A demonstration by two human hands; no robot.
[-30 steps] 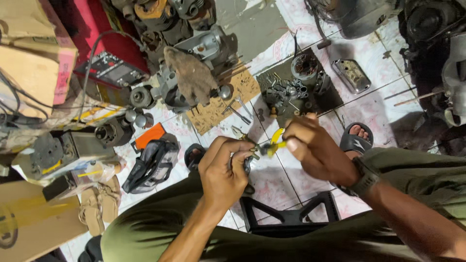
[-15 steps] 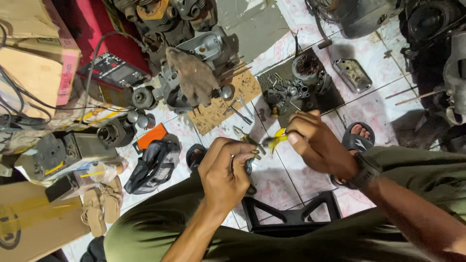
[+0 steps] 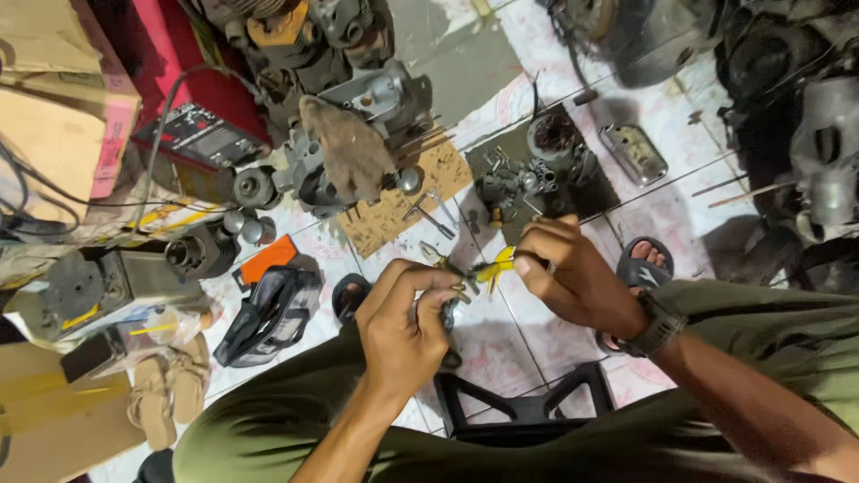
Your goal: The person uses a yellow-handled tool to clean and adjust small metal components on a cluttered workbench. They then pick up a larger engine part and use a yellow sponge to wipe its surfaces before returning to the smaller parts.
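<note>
1. You are sitting over a tiled floor, looking down at both hands held close together above your knees.
2. Your left hand is curled almost shut around a small dark metal part; most of that part is hidden by your fingers.
3. Your right hand is closed around yellow-handled pliers.
4. The pliers lie nearly level, long axis running left to right. The handles sit in your right palm, and the nose points left toward the part, about touching it.
5. Progress, as a judgement: the work on the part looks mid-way. Tool and part are together, nothing has been set down, and what the nose grips is too small to tell.
6. Toward the floor's far edge lie an engine block with a rag on it, a cardboard sheet with a wrench, and a dark tray of small parts.
7. Toward the left edge lie a black bag and sandals.
8. A black stool stands under your legs.
</note>
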